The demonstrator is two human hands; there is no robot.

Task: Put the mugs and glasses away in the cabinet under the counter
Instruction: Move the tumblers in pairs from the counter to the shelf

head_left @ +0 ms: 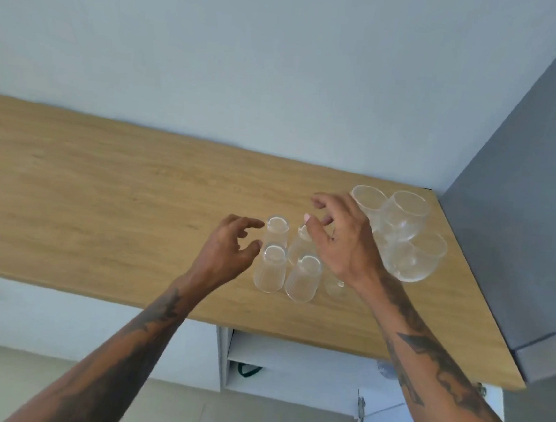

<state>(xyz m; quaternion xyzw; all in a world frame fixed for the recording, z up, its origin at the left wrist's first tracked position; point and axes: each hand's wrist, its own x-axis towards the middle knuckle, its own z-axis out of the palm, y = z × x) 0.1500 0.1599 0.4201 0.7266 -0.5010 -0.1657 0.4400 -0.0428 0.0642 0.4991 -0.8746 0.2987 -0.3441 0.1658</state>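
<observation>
Several clear ribbed tumblers stand upside down in a cluster on the wooden counter (104, 197): one at the back left (276, 232), one at the front left (269, 271), one at the front middle (303, 279), and one (300, 246) partly behind my right hand. Three round stemless glasses (406, 214) stand at the back right corner. My left hand (230, 250) hovers open just left of the tumblers, fingertips close to the back left one. My right hand (341, 239) is spread open above the cluster, holding nothing.
Below the counter edge the cabinet (291, 358) stands open, with a white shelf and a dark object inside. Its door hinge (360, 407) shows at the right. A tall grey unit (518, 229) borders the counter on the right. A pale wall rises behind.
</observation>
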